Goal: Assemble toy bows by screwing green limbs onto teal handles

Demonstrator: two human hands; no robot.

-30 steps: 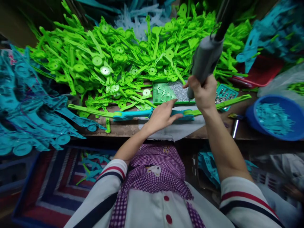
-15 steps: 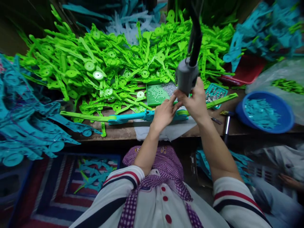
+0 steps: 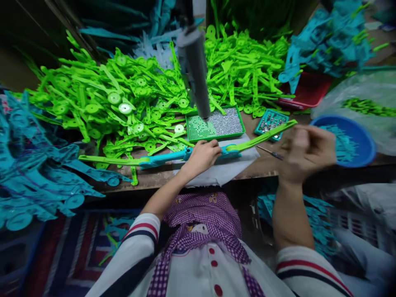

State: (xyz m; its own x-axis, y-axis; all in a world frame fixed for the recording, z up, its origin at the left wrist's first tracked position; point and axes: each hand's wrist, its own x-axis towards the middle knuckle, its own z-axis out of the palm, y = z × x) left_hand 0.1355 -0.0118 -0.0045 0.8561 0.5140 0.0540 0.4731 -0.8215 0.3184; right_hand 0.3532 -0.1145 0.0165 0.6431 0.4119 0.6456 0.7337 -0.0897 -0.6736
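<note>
My left hand [image 3: 202,156] is closed over the middle of a long jointed plastic strip [image 3: 167,157], turquoise in the centre with a lime-green arm [image 3: 266,137] at each end. The strip lies across the front of the workbench, partly over a white cloth [image 3: 222,173]. My right hand [image 3: 305,152] is raised near the strip's right end, beside a blue bowl [image 3: 365,144]. Its fingers are curled and blurred; what they hold, if anything, is hidden. A grey power screwdriver [image 3: 196,70] hangs tip down above a green tray [image 3: 213,138] of small metal parts.
Lime-green plastic arms [image 3: 102,86] are heaped along the back. Turquoise parts [image 3: 40,165] pile up at the left. To the right are a small teal tray [image 3: 262,128], a thin screwdriver [image 3: 269,152], a red tray [image 3: 315,93] and a clear bag [image 3: 371,93].
My right hand has let go of the power screwdriver and moved right, where the hammer lay. The screwdriver has swung up and left. My left hand has shifted slightly left along the strip.
</note>
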